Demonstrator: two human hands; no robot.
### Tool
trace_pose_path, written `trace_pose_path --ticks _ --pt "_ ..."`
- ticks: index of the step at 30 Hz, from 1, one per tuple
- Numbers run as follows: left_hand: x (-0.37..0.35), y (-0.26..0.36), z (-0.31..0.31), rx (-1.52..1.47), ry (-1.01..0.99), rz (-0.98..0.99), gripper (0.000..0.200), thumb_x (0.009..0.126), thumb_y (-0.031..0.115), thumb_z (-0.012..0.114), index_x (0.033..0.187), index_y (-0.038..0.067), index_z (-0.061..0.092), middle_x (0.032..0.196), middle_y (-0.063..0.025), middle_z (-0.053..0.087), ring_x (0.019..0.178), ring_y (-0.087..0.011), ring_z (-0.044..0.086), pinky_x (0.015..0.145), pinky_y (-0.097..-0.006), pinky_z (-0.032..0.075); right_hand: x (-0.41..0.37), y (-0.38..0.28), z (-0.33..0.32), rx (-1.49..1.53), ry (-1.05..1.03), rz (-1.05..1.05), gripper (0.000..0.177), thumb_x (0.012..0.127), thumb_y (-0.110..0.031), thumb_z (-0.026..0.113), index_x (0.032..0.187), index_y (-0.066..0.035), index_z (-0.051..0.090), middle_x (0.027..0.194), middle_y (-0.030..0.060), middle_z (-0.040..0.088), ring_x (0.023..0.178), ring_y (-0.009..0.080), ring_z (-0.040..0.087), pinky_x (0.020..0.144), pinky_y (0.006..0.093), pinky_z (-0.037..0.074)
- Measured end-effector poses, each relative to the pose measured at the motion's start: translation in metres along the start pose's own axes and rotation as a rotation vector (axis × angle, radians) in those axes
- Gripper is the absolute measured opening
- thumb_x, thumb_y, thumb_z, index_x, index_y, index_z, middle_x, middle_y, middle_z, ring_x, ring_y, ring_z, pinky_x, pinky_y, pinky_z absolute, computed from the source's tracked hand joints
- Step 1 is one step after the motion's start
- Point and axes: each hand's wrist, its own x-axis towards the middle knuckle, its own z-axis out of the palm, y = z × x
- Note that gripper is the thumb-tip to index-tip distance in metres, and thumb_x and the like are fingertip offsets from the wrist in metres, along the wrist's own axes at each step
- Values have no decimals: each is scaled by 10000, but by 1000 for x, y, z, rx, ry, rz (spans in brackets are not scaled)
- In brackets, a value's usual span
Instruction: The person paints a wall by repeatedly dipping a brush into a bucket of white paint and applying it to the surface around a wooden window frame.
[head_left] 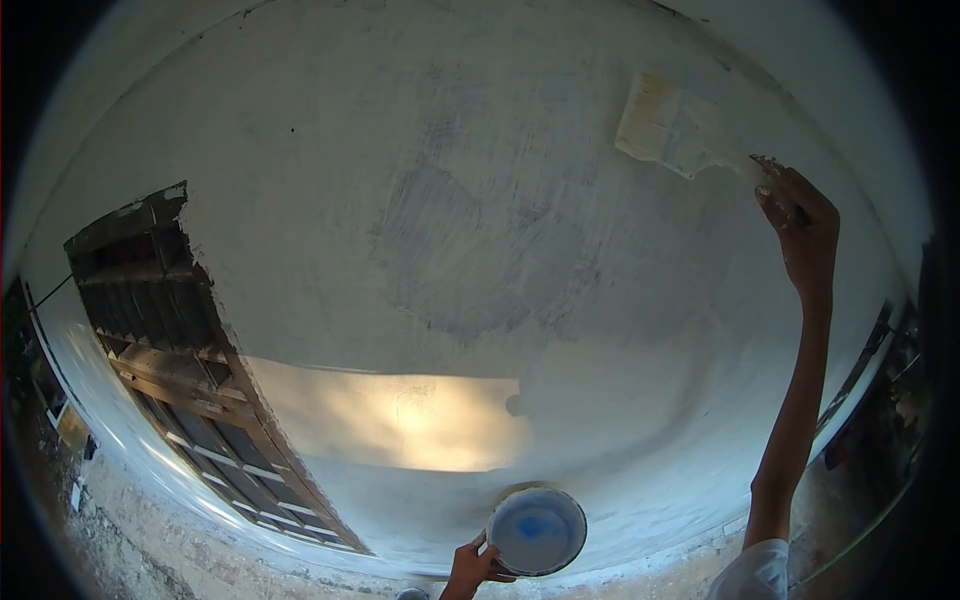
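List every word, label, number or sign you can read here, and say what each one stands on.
No text can be read in this view.
The paintbrush in the right hand shows no mark.
The bowl held by the left hand shows only a white inside with a blue patch.
The painted wall and the wooden window carry no writing.

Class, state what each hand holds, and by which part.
The right hand grips a wide, white-coated flat paintbrush by its handle; the left hand holds a round white paint bowl by its near rim.
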Motion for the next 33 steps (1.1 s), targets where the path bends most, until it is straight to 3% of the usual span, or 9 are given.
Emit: trace_pose_path --ticks 6,10,14,19,22,23,26,29,33 --pt "1 -1 8 12 16 1 598 852 21 556 1406 -55 345 1000 -240 634 769 -372 694 657 -463 630 4 -42 59 85 -202 -127 345 796 -13 709 1135 -63 673 873 63 665 663 112 599 610 251 540" --pt "6 -3 12 29 -22 -19 609 844 16 554 1408 -62 337 991 -240 635 760 -375 692 655 -464 630 4 -48 60 -33 -320 -95 373 785 -18 715 1153 -57 663 856 65 667 667 120 612 589 252 538" --pt "9 -4 13 26 -18 -20 615 842 17 555 1409 -65 332 984 -239 636 753 -374 692 654 -466 630 -15 -20 23 -110 -261 5 365 797 -12 702 1158 -55 660 856 70 672 710 123 630 623 251 540" --pt "11 -5 14 46 -11 -25 611 856 29 557 1414 -61 325 989 -245 637 754 -372 694 638 -464 630 -65 -1 -19 -64 -45 157 340 790 7 682 1129 -16 667 1007 113 696 893 162 666 753 261 545" --pt "12 -2 17 81 -10 -49 614 836 0 539 1413 -51 333 1005 -245 630 759 -365 692 650 -485 630 -118 -9 -41 42 -247 313 352 716 18 683 1068 3 684 982 147 705 855 198 687 743 291 556" --pt "14 -2 18 94 -7 -51 600 846 2 535 1411 -47 340 1004 -243 631 755 -364 694 641 -480 631 -141 -9 -40 132 -292 274 363 679 43 693 1038 -12 696 925 147 708 788 197 689 705 292 562" --pt "17 -1 20 145 -43 -39 590 850 0 528 1410 -41 346 1005 -239 633 755 -366 694 633 -476 633 -202 -33 -37 199 -643 507 374 661 4 773 1022 -77 716 747 69 684 580 102 609 484 242 470" --pt "21 1 27 175 -57 -27 590 849 -15 502 1417 -30 342 991 -233 634 733 -360 696 615 -460 635 -251 -58 -23 91 -956 581 324 677 -90 783 996 -85 729 684 52 659 537 166 612 526 285 486" --pt "25 -6 33 234 -72 15 612 851 -23 483 1437 -25 306 967 -233 632 686 -344 695 585 -426 634 -332 -79 1 -76 -1274 551 278 805 -244 674 1044 -103 689 827 51 678 678 247 663 617 375 521"
